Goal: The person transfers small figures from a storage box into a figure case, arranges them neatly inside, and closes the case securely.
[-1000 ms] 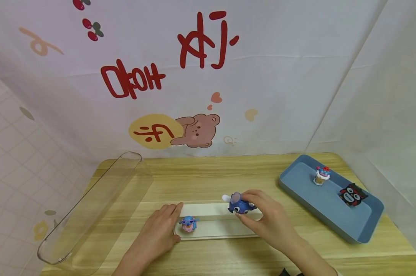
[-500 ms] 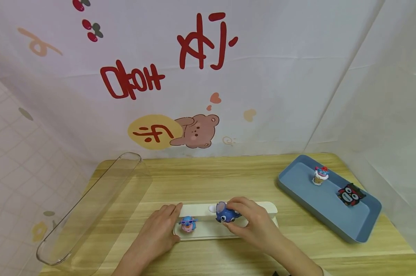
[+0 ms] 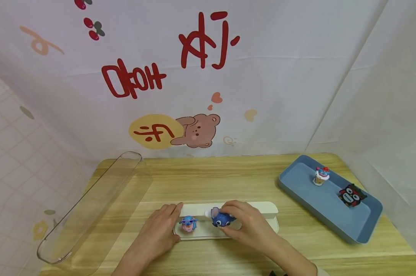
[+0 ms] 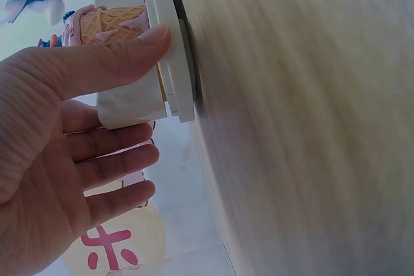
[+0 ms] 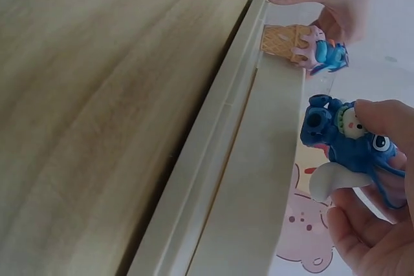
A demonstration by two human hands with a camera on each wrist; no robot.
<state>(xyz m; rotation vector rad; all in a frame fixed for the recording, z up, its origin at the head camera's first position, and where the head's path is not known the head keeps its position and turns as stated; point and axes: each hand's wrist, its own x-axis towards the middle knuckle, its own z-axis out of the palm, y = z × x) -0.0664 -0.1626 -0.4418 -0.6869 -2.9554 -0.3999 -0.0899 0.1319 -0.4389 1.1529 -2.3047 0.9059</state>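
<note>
My right hand (image 3: 246, 223) pinches a blue big-eared toy figurine (image 5: 362, 140) with a white part jutting from it, held above a white two-step display base (image 3: 270, 209). In the right wrist view the figurine's underside shows apart from the base. My left hand (image 3: 159, 228) holds the base's left end, thumb on the front edge and index finger at the back; its other fingers extend loosely in the left wrist view. Beside that thumb, a blue figurine in sunglasses on an ice-cream cone (image 5: 291, 43) stands on the base's lower step.
At the right lies a blue-grey tray (image 3: 311, 209) with a cupcake-like figurine (image 3: 321, 176) and a black-and-red owl figurine (image 3: 352, 195). A long clear plastic cover (image 3: 101, 207) stands at the left. Behind the wooden table (image 3: 208, 176) hangs a printed white cloth (image 3: 280, 96).
My right hand has carried the blue big-eared figurine leftward and lower, nearer the ice-cream-cone figurine. My left hand has kept its place on the base.
</note>
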